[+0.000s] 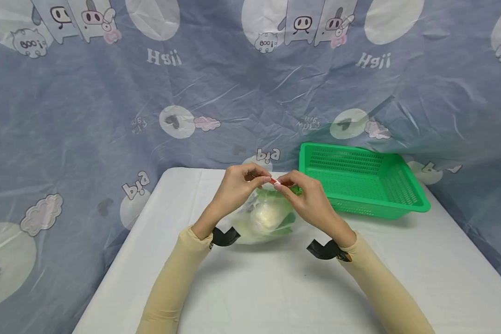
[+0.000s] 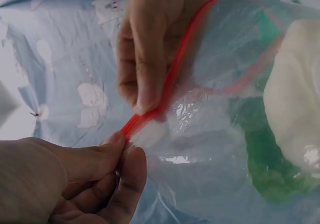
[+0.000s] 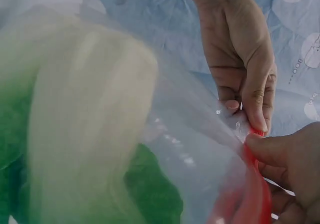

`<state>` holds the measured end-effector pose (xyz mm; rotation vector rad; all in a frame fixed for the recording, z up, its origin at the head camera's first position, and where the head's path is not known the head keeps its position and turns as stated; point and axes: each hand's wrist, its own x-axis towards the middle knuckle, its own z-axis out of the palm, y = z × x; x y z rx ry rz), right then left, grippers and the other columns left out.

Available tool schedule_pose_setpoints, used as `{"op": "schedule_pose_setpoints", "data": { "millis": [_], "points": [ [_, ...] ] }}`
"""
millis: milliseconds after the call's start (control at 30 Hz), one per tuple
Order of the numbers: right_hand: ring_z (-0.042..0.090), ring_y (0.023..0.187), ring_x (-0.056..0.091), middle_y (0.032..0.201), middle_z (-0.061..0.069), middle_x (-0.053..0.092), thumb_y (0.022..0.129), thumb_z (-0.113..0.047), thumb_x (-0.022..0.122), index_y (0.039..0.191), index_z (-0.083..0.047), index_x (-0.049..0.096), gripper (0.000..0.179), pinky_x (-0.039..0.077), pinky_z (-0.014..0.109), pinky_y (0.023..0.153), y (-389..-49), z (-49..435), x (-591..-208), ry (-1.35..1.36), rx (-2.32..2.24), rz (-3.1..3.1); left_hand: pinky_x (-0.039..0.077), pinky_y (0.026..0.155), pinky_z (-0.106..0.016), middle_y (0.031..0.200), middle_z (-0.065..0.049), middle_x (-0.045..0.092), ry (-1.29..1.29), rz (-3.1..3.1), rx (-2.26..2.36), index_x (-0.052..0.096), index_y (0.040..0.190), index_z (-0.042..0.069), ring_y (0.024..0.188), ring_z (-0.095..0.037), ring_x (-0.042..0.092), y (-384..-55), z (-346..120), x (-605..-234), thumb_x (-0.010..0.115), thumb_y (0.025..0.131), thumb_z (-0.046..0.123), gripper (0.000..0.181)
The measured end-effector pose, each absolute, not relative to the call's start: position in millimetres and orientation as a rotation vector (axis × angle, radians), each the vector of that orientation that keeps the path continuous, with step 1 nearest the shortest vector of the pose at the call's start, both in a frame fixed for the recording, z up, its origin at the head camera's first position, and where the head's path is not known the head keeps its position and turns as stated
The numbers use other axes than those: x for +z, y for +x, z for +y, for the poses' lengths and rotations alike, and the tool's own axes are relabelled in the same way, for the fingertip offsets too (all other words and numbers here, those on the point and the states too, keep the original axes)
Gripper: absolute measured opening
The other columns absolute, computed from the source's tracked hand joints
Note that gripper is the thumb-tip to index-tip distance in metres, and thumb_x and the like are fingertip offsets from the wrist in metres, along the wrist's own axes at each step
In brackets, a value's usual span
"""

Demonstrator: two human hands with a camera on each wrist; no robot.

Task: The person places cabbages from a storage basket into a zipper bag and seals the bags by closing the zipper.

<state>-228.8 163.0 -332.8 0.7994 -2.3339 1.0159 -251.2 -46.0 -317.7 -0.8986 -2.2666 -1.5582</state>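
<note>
Between both hands hangs a clear zip bag (image 2: 200, 129) with a red zip strip (image 2: 182, 48) along its mouth. Inside it are a pale, whitish vegetable (image 3: 95, 103) and green leaves (image 3: 152, 184); its exact kind is blurred by the plastic. My left hand (image 1: 236, 188) pinches one end of the red strip between thumb and fingers. Close beside it, my right hand (image 1: 309, 197) pinches the same strip a little farther along. In the left wrist view the strip curves away beyond the right hand, and the two sides of the mouth look apart there.
A green perforated plastic basket (image 1: 384, 206) stands at the back right of the white table (image 1: 271, 287), beyond the right hand. Behind the table hangs a blue-grey patterned cloth (image 1: 234, 83). Black straps (image 1: 225, 236) are on both wrists.
</note>
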Motion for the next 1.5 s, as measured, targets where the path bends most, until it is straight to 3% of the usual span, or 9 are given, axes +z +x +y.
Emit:
{"op": "schedule_pose_setpoints", "data": {
  "millis": [200, 433, 633, 733, 867, 1033, 1100, 1267, 1500],
  "points": [
    [0.004, 0.078, 0.059, 0.090, -0.010, 0.065, 0.093, -0.025, 0.065, 0.097, -0.021, 0.066, 0.006, 0.050, 0.026, 0.063, -225.4, 181.3, -341.4, 0.766, 0.933, -2.392, 0.052, 0.068, -0.032, 0.085, -0.006, 0.072, -0.799, -2.254, -1.640, 0.073, 0.093, 0.013, 0.068, -0.023, 0.066, -265.6, -65.3, -316.2, 0.070, 0.088, 0.022, 0.011],
    [0.006, 0.082, 0.056, 0.090, -0.011, 0.063, 0.093, -0.022, 0.065, 0.096, -0.022, 0.067, 0.003, 0.048, 0.033, 0.071, -226.0, 216.6, -348.8, 0.762, 0.916, -2.428, 0.056, 0.071, -0.032, 0.088, -0.012, 0.072, -0.730, -2.179, -1.706, 0.073, 0.095, 0.005, 0.069, -0.020, 0.067, -279.3, -86.6, -312.8, 0.072, 0.087, 0.020, 0.016],
    [0.006, 0.082, 0.059, 0.097, -0.006, 0.065, 0.095, -0.021, 0.063, 0.100, -0.021, 0.065, 0.006, 0.048, 0.020, 0.072, -224.0, 251.9, -361.2, 0.624, 0.957, -2.493, 0.057, 0.072, -0.028, 0.089, -0.016, 0.070, -0.618, -2.121, -1.756, 0.072, 0.096, -0.001, 0.071, -0.021, 0.065, -291.2, -106.2, -312.4, 0.072, 0.086, 0.019, 0.022],
    [0.006, 0.082, 0.062, 0.098, -0.003, 0.066, 0.094, -0.017, 0.063, 0.101, -0.017, 0.066, 0.008, 0.050, 0.016, 0.075, -221.3, 259.7, -363.3, 0.600, 0.995, -2.502, 0.058, 0.076, -0.036, 0.089, -0.016, 0.069, -0.597, -2.115, -1.777, 0.071, 0.096, -0.001, 0.072, -0.024, 0.065, -295.4, -111.3, -314.2, 0.073, 0.086, 0.020, 0.023],
    [0.013, 0.078, 0.065, 0.094, 0.008, 0.067, 0.095, -0.013, 0.062, 0.104, -0.011, 0.066, 0.010, 0.052, 0.019, 0.068, -218.1, 264.7, -359.0, 0.569, 1.086, -2.517, 0.057, 0.079, -0.040, 0.086, -0.012, 0.068, -0.598, -2.097, -1.807, 0.071, 0.096, -0.001, 0.072, -0.028, 0.066, -296.2, -112.2, -313.1, 0.073, 0.086, 0.021, 0.024],
    [0.007, 0.072, 0.068, 0.083, 0.006, 0.071, 0.096, -0.030, 0.061, 0.106, -0.017, 0.066, 0.017, 0.047, 0.024, 0.057, -224.1, 268.5, -360.7, 0.456, 1.105, -2.570, 0.057, 0.078, -0.029, 0.083, -0.007, 0.067, -0.568, -2.081, -1.820, 0.070, 0.096, 0.001, 0.069, -0.016, 0.066, -295.5, -111.4, -312.6, 0.072, 0.087, 0.022, 0.023],
    [0.006, 0.072, 0.069, 0.083, 0.008, 0.072, 0.095, -0.033, 0.060, 0.106, -0.015, 0.066, 0.022, 0.051, 0.025, 0.060, -228.8, 267.0, -361.4, 0.435, 1.187, -2.557, 0.057, 0.078, -0.028, 0.084, -0.008, 0.067, -0.542, -2.051, -1.837, 0.070, 0.096, -0.001, 0.069, -0.017, 0.066, -296.7, -110.0, -314.2, 0.072, 0.087, 0.020, 0.023],
    [0.013, 0.082, 0.073, 0.102, 0.021, 0.069, 0.095, -0.024, 0.062, 0.112, 0.002, 0.062, 0.031, 0.058, 0.030, 0.079, -247.7, 264.1, -365.7, 0.425, 1.614, -2.420, 0.058, 0.077, -0.027, 0.087, -0.018, 0.069, -0.469, -1.973, -1.864, 0.069, 0.098, -0.006, 0.073, -0.022, 0.068, -299.6, -103.1, -319.7, 0.071, 0.087, 0.015, 0.024],
    [0.019, 0.091, 0.072, 0.106, 0.016, 0.065, 0.093, -0.012, 0.063, 0.115, 0.010, 0.056, 0.032, 0.056, 0.029, 0.084, -276.8, 244.8, -360.6, 0.407, 1.887, -2.135, 0.055, 0.082, -0.023, 0.096, -0.024, 0.067, -0.437, -1.928, -1.775, 0.065, 0.103, -0.008, 0.083, -0.022, 0.068, -315.2, -108.9, -335.2, 0.068, 0.089, 0.015, 0.026]
  ]
}}
